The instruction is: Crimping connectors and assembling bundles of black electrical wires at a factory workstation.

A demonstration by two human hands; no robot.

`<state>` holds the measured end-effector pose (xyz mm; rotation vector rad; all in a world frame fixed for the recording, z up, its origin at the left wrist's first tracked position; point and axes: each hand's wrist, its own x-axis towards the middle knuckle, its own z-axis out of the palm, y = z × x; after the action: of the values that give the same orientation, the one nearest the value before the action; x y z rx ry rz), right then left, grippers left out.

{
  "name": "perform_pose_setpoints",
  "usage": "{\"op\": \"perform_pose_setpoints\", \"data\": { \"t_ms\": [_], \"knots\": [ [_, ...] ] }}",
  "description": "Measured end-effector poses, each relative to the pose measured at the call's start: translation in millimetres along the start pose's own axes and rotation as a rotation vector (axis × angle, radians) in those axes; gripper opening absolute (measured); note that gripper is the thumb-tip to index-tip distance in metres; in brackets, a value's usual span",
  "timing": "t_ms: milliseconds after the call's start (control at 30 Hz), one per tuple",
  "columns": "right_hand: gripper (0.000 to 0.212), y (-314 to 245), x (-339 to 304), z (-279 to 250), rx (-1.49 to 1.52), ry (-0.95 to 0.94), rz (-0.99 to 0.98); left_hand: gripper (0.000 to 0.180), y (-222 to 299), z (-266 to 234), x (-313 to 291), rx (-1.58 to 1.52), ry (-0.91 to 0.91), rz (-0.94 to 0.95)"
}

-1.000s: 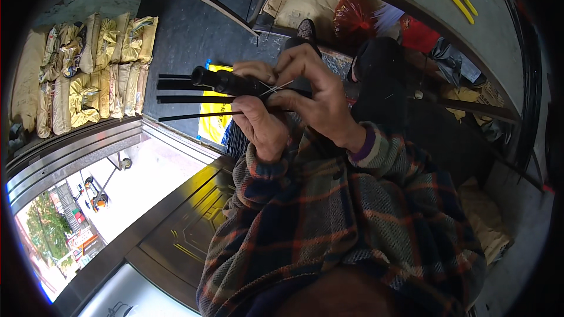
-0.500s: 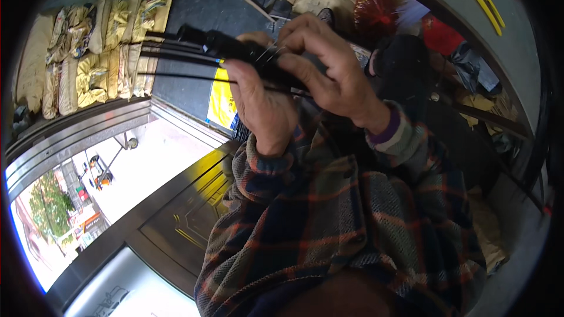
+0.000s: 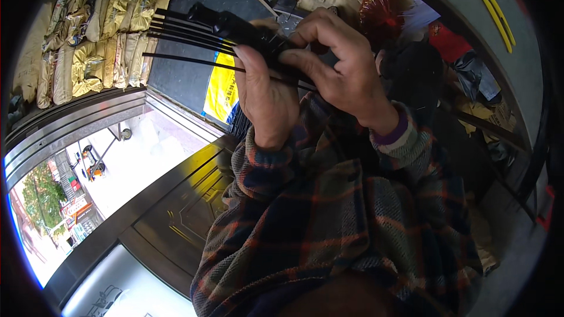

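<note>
Up in front of my chest, both hands work on a black rod assembly (image 3: 235, 29): a thick, knobbed black cylinder with several thin, straight black rods beside it, reaching out to the left. My left hand (image 3: 267, 103) supports it from below, its thumb pressed along the rods and its fingers mostly behind. At the near end, my right hand (image 3: 343, 67) is closed, thumb and bent forefinger pinching the assembly by the cylinder's base. What exactly lies between those fingertips is too small to make out.
Stacked tan packages (image 3: 88, 53) fill the upper left. A yellow bag (image 3: 218, 91) lies beyond my left wrist. A dark panelled door (image 3: 170, 217) stands at lower left beside a bright doorway. Sacks, a red plastic bag (image 3: 380, 12) and yellow-handled pliers (image 3: 498, 20) are at upper right.
The assembly and both hands have shifted slightly right and up in the picture, and the rods look more spread out. Both hands keep hold, with the right fingertips still at the near end.
</note>
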<state>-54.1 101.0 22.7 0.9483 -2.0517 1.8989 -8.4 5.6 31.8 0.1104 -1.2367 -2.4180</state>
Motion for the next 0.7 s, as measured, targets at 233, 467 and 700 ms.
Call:
{"op": "perform_pose_setpoints", "data": {
  "t_ms": [233,467,700],
  "knots": [
    [0.011,6.9,12.3,10.0,0.269,-0.12,0.154,0.041,-0.1,-14.0,13.5,-0.033,0.047,0.043],
    [0.01,8.3,13.7,21.5,0.051,-0.041,0.027,0.04,-9.2,-26.1,23.9,-0.118,0.108,0.01],
    [0.008,11.4,9.7,24.8,-0.013,0.0,0.023,0.046,-15.3,-29.0,25.1,-0.022,0.14,0.02]
  ]
}}
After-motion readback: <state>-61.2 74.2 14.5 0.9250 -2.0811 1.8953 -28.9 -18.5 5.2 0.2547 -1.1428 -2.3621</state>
